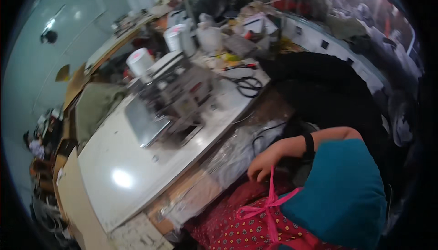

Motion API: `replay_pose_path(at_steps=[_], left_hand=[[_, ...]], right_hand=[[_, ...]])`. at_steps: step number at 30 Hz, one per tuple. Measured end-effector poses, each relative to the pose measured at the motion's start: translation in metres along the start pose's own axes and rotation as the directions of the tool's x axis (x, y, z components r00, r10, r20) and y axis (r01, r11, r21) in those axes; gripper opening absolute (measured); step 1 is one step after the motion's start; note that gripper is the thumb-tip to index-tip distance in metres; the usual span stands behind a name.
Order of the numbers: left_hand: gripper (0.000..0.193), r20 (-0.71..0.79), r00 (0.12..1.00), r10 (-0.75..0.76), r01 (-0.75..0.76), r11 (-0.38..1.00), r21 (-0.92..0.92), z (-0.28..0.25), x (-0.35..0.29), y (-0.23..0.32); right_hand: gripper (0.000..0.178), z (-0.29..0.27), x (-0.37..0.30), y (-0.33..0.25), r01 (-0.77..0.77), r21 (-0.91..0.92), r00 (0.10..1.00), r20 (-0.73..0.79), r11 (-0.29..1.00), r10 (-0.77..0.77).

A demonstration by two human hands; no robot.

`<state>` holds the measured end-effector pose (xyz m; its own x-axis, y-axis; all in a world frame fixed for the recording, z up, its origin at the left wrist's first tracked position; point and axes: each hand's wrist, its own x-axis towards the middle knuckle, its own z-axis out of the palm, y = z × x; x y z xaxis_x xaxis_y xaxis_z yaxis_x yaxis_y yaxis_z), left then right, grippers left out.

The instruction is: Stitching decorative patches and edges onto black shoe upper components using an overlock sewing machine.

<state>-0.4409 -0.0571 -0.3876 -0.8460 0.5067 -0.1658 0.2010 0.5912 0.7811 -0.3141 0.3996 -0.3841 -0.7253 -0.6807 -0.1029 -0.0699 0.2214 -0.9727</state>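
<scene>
My right hand (267,162) is over my lap, its arm bent in from the right in a teal sleeve (340,195) with a black band (309,146) at the wrist. The fingers hang loosely curved and a little apart, with nothing visible between them. Just below them a pink tie (273,200) is knotted on a red patterned garment (232,225). One strand of the tie reaches up to the hand's lower edge; whether it touches is unclear. My left hand is out of view. Beyond, a sewing machine (182,90) stands on a white table (123,158).
White thread cones (140,62) stand behind the machine. Black-handled scissors (248,85) lie at the table's right end. Clear plastic sheeting (223,158) runs along the near edge. Dark cloth (328,81) is heaped at right, and a cardboard panel (84,204) borders the left side.
</scene>
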Motion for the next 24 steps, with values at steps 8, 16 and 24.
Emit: replay_pose_path(at_steps=[8,16,24], left_hand=[[0.021,0.174,0.984,0.025,-0.037,0.997,0.065,0.143,0.137,0.106],[0.022,0.410,0.909,-0.076,0.052,0.996,0.069,0.128,0.218,0.110],[0.022,0.611,0.789,-0.067,0.018,0.996,0.085,0.107,0.231,0.129]], right_hand=[[0.024,-0.086,-0.155,0.140,-0.507,0.179,0.856,0.216,0.843,0.469],[0.026,-0.079,-0.161,0.184,-0.651,0.132,0.754,0.217,0.747,0.619],[0.027,-0.135,-0.152,0.010,-0.798,0.140,0.602,0.248,0.587,0.759]])
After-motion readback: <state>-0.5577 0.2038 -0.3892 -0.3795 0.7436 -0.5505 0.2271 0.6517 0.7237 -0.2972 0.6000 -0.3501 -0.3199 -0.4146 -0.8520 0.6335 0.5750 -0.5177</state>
